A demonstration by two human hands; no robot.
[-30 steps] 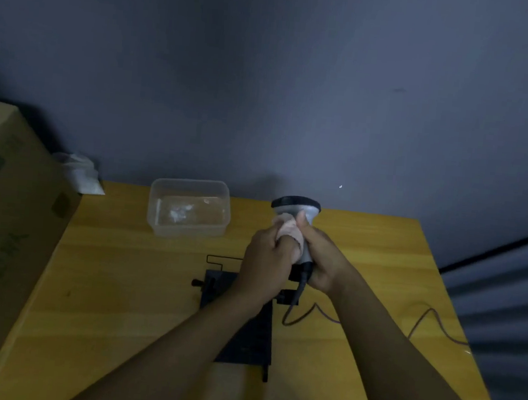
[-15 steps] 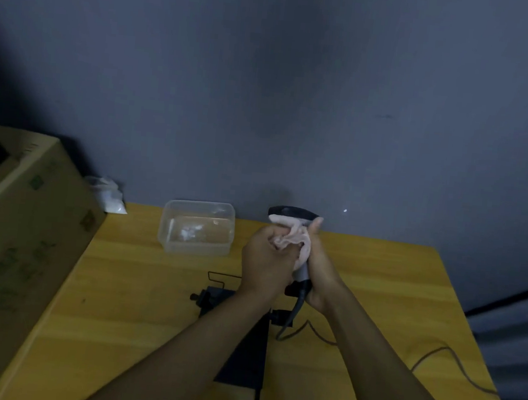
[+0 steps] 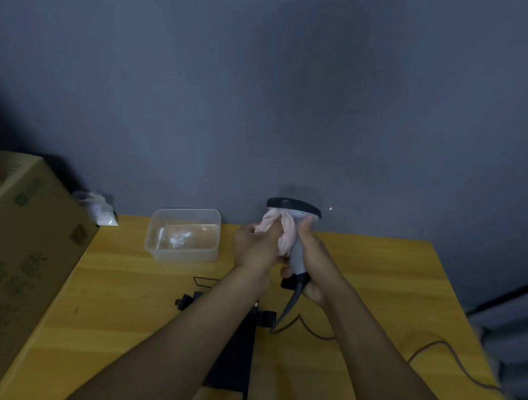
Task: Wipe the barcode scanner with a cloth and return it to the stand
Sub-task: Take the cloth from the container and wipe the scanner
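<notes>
Yellow wooden table [image 3: 124, 296] against grey wall. On it: clear plastic tub [image 3: 183, 234] near back edge; black stand [image 3: 235, 355] at centre, partly hidden by forearms; grey cable [image 3: 448, 353] trailing right; cardboard box [image 3: 9, 256] overlapping left edge.

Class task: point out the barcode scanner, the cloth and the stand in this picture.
barcode scanner [image 3: 294, 205]: head view, on its dark head.
cloth [image 3: 286, 234]: head view, on the bunched pink fabric.
stand [image 3: 236, 358]: head view, on its black base plate.

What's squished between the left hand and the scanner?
A pink cloth. The head view shows the left hand pressing it against the barcode scanner, which the right hand holds.
</notes>
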